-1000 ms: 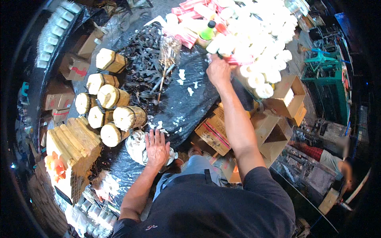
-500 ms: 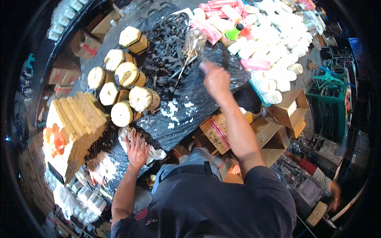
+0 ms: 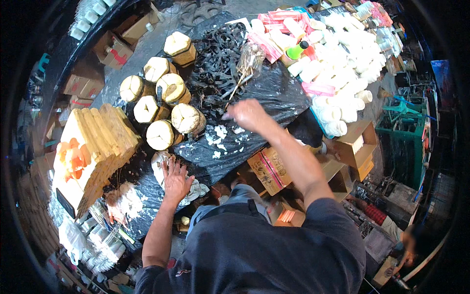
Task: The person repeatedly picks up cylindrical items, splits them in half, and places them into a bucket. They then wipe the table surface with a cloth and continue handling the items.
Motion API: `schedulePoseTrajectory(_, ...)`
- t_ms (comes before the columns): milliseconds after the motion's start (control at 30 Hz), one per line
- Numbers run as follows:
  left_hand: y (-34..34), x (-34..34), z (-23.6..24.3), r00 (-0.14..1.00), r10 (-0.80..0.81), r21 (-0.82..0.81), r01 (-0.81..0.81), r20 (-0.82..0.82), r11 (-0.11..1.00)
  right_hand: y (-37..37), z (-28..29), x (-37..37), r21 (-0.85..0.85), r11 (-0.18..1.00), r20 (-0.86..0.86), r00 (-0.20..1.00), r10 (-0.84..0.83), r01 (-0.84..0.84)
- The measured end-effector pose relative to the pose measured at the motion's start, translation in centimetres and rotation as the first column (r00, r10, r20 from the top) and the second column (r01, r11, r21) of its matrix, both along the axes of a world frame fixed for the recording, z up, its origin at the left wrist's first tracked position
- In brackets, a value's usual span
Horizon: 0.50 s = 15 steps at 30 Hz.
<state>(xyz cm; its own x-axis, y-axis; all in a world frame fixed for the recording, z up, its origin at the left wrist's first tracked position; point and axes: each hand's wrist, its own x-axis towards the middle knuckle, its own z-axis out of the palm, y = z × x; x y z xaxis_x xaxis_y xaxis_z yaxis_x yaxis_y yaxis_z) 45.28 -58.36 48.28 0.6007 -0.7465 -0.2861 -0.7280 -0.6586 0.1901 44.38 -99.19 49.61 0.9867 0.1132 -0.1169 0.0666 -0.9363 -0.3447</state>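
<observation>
Crinkled and black, the plastic-covered worktop bears white flakes. I see my left grip spread on a crumpled cloth; my blurred right grip hangs near curled dark strips, its closure unclear to me. Chunky banded blocks crowd leftward; my right forearm crosses before cardboard boxes.

Left hand on white cloth, right hand over black sheeting
</observation>
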Motion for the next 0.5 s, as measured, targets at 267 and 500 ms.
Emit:
schedulePoseTrajectory(267,-0.2,-0.8,-0.1,0.998,0.058,-0.018,-0.058,0.026,0.998,-7.8,-2.7,10.3,-0.208,0.968,0.170,0.970,0.174,-0.137)
schedulePoseTrajectory(500,-0.4,-1.2,-0.4,0.996,0.080,-0.043,-0.079,0.036,0.996,-8.1,-2.7,12.8,-0.229,0.971,0.252,0.960,0.119,-0.061)
